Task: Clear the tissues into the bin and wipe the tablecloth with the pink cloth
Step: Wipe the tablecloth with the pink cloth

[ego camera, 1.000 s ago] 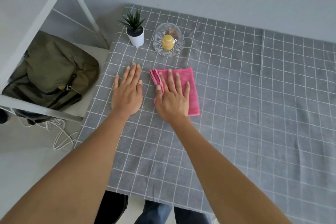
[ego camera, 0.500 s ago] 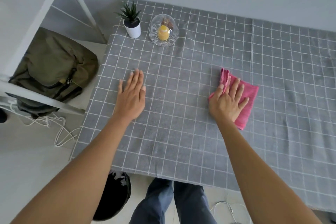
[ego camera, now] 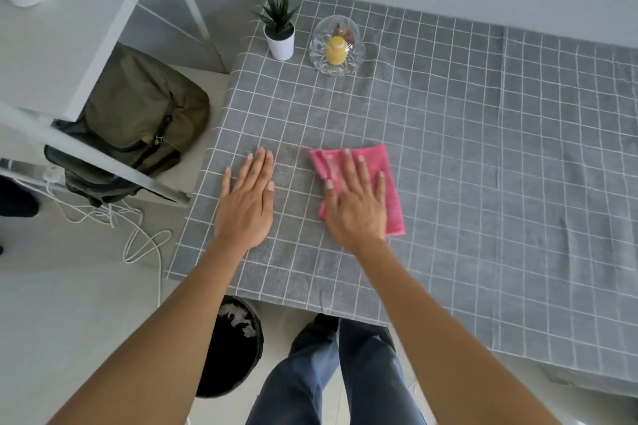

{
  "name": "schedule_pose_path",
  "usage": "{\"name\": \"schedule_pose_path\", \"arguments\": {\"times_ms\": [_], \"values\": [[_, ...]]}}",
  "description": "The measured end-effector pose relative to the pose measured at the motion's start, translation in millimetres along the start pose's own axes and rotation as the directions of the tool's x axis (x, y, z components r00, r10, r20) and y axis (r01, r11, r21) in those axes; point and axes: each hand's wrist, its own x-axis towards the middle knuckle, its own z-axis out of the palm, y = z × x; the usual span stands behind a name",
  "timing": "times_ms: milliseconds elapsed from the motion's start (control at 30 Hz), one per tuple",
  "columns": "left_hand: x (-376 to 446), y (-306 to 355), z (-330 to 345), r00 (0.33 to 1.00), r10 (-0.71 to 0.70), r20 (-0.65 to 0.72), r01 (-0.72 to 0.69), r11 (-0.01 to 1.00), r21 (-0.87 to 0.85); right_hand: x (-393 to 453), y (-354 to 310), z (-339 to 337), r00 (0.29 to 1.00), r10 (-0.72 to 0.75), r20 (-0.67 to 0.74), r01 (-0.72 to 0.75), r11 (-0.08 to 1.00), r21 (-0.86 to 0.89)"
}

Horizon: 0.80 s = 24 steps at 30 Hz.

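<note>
The folded pink cloth [ego camera: 392, 190] lies on the grey checked tablecloth [ego camera: 483, 148], near its left side. My right hand [ego camera: 355, 203] presses flat on the cloth with straight, spread fingers. My left hand [ego camera: 247, 200] rests flat on the tablecloth just left of the cloth, fingers straight. A black bin [ego camera: 231, 352] stands on the floor under the table's front edge, with white tissues [ego camera: 238, 316] inside it.
A small potted plant [ego camera: 279, 31] and a glass dome [ego camera: 336, 45] over a yellow item stand at the back left of the table. A green backpack [ego camera: 138, 124] sits on a white shelf to the left. White cables [ego camera: 138, 238] lie on the floor.
My right hand has slid the pink cloth back left across the tablecloth, from the middle toward my left hand. The left hand has stayed flat in place.
</note>
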Motion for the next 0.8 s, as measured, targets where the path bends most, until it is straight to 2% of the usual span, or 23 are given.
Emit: {"name": "schedule_pose_path", "arguments": {"times_ms": [133, 300, 367, 467, 567, 667, 800], "values": [[-1, -1, 1, 1.000, 0.003, -0.005, -0.003, 1.000, -0.001, -11, 62, -20, 0.946, 0.316, -0.072, -0.314, 0.949, 0.043], [0, -2, 1, 1.000, -0.006, -0.022, 0.007, 1.000, 0.019, -11, 46, -16, 0.873, 0.472, -0.122, -0.461, 0.881, 0.106], [0, -1, 1, 1.000, -0.005, -0.029, 0.006, 1.000, 0.022, -12, 20, -8, 0.904, 0.416, -0.098, -0.412, 0.909, 0.059], [0, 0, 2, 0.999, -0.004, -0.040, 0.005, 1.000, 0.023, -20, -35, 11, 0.984, 0.174, -0.028, -0.174, 0.985, 0.018], [-1, -2, 3, 0.999, 0.008, -0.037, -0.008, 1.000, 0.006, -27, -57, 22, 1.000, -0.004, 0.005, 0.003, 0.999, 0.039], [0, -2, 2, 0.999, 0.022, -0.039, -0.022, 1.000, 0.002, -29, -29, 14, 1.000, -0.018, -0.006, 0.018, 0.999, 0.042], [-1, -3, 1, 0.999, 0.028, -0.035, -0.028, 1.000, 0.004, -37, 22, -1, 0.986, 0.154, -0.068, -0.150, 0.987, 0.066]]}}
